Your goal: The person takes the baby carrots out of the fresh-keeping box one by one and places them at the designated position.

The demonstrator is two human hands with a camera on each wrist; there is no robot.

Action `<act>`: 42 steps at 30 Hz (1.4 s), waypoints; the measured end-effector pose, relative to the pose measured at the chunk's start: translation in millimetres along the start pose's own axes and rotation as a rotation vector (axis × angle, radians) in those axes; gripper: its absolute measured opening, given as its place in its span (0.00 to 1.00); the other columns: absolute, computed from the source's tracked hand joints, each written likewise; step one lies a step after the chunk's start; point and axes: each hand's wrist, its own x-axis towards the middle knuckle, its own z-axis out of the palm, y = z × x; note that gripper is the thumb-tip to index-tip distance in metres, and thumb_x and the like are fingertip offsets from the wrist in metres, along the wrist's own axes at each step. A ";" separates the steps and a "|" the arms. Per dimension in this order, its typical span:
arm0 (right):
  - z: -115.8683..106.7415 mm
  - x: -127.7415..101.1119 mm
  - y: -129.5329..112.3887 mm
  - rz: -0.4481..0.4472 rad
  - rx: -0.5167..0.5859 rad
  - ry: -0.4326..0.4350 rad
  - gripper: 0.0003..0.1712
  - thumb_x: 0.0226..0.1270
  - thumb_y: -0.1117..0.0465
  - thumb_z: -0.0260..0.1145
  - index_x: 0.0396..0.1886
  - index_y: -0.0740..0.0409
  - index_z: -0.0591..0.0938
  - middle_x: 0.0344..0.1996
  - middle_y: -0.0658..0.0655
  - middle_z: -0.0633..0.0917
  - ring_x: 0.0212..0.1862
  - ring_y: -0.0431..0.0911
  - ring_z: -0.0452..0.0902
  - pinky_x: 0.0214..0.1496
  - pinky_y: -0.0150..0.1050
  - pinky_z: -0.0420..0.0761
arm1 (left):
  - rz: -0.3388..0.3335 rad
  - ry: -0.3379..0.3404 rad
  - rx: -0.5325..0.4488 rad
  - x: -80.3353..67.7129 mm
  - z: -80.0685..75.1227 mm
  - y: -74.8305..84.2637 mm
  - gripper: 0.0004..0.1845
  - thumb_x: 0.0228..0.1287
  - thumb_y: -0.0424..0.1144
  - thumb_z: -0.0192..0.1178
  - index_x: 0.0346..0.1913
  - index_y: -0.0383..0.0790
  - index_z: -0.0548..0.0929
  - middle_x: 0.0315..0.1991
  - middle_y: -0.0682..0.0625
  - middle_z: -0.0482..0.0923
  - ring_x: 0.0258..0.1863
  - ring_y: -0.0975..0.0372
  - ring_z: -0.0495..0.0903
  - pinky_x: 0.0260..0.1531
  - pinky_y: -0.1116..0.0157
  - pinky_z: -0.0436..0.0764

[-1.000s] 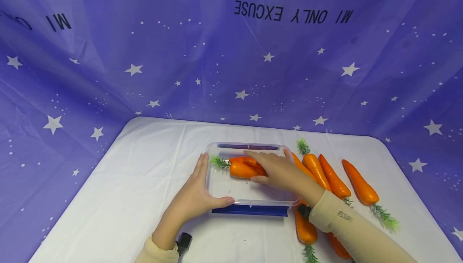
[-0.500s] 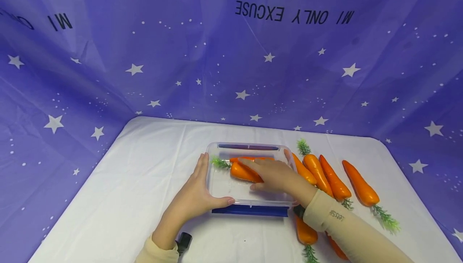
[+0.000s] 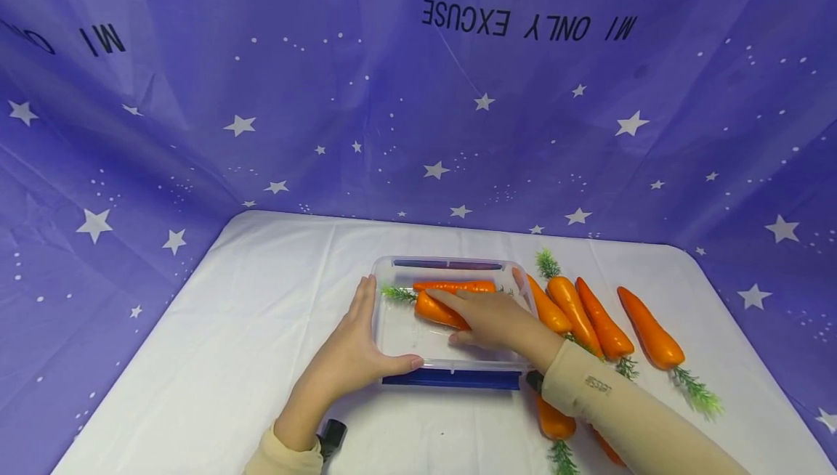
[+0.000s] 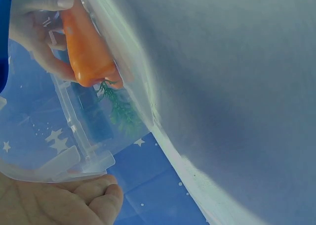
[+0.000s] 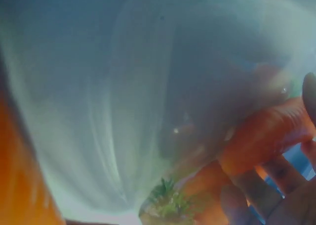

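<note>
A clear plastic food container (image 3: 418,348) with blue side latches stands uncovered on the white cloth. My left hand (image 3: 349,348) holds its near left corner, thumb along the front rim and fingers against the left wall. Inside it, my right hand (image 3: 500,321) grips an orange carrot (image 3: 433,310) whose green top points left. The left wrist view shows thumb and fingers around this carrot (image 4: 89,49); its other end is hidden by the hand. Behind it, a second carrot (image 3: 480,286) lies along the container's length, narrow tip to the left.
Several more carrots lie right of the container, among them a far right one (image 3: 650,330) with leaves toward me. Another carrot (image 3: 556,420) sits near the right forearm, which covers part of the group. A purple star-printed curtain (image 3: 418,134) rises behind the table.
My right hand has shifted slightly left and toward me inside the container. The rear carrot, partly covered before, now shows along most of its length. The left hand has stayed in place.
</note>
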 end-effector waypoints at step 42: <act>-9.3 3.6 -1.0 0.067 0.075 -0.060 0.38 0.66 0.40 0.56 0.69 0.14 0.47 0.56 0.46 0.80 0.38 0.46 0.78 0.46 0.51 0.78 | 0.027 0.014 0.008 0.1 0.4 -0.8 0.75 0.28 0.76 0.67 0.75 0.54 0.31 0.77 0.54 0.31 0.75 0.59 0.44 0.71 0.52 0.57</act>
